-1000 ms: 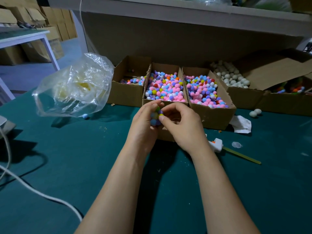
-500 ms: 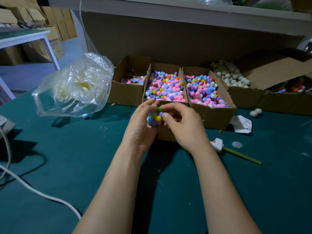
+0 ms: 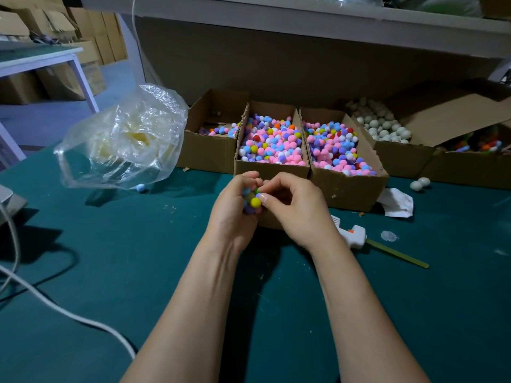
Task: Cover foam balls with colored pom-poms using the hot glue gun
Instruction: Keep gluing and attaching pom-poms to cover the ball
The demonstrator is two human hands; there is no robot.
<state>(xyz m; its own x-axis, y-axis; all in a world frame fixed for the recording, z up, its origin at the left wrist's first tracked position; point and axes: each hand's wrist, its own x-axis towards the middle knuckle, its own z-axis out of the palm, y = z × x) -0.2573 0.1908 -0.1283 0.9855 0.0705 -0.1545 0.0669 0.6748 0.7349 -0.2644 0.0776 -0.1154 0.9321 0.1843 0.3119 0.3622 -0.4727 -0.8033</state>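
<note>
**Both hands hold a half-covered ball in front of the boxes**

Head view: The left hand (image 3: 232,214) is curled around a small ball (image 3: 253,201) and holds it above the green table (image 3: 110,272), just in front of the middle box (image 3: 272,168). The ball already carries pom-poms in yellow, blue, purple and green on the side that shows. The right hand (image 3: 296,208) has its fingers bent, and its thumb and fingertips pinch the ball from the right, with the thumb tip touching a yellow pom-pom (image 3: 255,202).

Behind the hands stand cardboard boxes in a row. The middle box is filled with mixed pom-poms (image 3: 272,142), mostly pink, blue and white. The box on its right (image 3: 348,189) is also filled with them, and the box on its left (image 3: 207,153) has only a few at the bottom. Further right, a bigger box (image 3: 401,158) holds white foam balls (image 3: 381,128); two more foam balls (image 3: 419,184) lie on the table near it.

The white glue gun (image 3: 355,236) lies on the table just beside the right wrist, and a thin stick (image 3: 398,254) comes out of its right end. A crumpled white paper (image 3: 396,201) lies beside the right pom-pom box. On the left is a clear plastic bag (image 3: 124,139), with one light blue pom-pom (image 3: 141,187) beside it. A white cable (image 3: 69,313) crosses the near left part of the table.
</note>
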